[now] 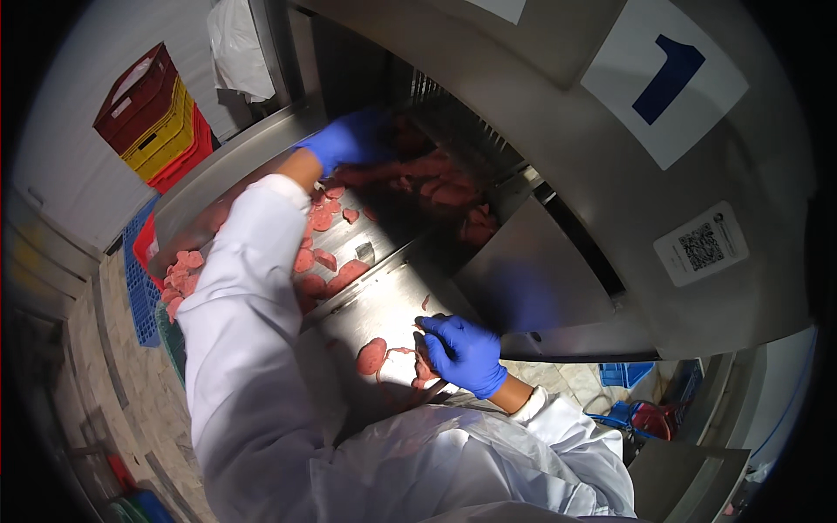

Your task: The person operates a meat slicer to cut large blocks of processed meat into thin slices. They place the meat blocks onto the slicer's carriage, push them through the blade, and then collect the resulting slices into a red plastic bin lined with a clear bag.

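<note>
Meat slices lie between the two blue-gloved hands.

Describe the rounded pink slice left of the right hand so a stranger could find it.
Find the metal work surface, then the blue-gloved right hand over it. Just left of that hand lies the pink slice: broad and rounded, unlike the irregular scraps between them.

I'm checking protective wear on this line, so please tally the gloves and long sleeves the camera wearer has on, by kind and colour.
Blue gloves: 2 (one on the left hand, one on the right hand)
White long sleeves: 2 (one left, one right)
Total: 4
</note>
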`<state>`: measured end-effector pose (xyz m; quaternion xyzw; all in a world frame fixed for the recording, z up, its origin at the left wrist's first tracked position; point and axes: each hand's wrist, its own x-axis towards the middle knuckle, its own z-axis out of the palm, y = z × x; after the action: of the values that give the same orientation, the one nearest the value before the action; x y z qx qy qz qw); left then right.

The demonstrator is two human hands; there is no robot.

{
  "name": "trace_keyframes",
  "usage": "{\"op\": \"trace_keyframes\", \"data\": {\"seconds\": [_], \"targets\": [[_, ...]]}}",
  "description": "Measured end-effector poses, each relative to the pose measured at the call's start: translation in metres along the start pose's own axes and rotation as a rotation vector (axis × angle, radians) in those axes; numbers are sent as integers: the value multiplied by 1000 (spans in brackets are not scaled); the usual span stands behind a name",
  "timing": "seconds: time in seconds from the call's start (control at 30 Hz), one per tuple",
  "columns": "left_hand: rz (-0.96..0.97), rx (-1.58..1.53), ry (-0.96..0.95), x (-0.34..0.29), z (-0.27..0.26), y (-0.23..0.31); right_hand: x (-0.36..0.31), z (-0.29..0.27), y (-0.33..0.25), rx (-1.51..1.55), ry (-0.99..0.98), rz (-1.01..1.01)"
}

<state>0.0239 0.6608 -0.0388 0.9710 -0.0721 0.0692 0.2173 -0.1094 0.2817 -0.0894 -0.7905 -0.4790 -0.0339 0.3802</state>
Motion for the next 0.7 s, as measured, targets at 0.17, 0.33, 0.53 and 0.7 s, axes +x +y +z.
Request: {"op": "trace_keyframes", "data": {"seconds": [0.17,0.33,0.53,0.7], "targets": [[-48,109,274,35,42,1,3,0,-1,28,17,-7],[-108,84,72,34,39,16,2,-2,1,41,29,-1],[-70,167,-465,26,-23,-4,2,-6,-4,0,-10,35],[-64,236,234,53,41,-39,3,-3,-1,16,21,-16]]}}
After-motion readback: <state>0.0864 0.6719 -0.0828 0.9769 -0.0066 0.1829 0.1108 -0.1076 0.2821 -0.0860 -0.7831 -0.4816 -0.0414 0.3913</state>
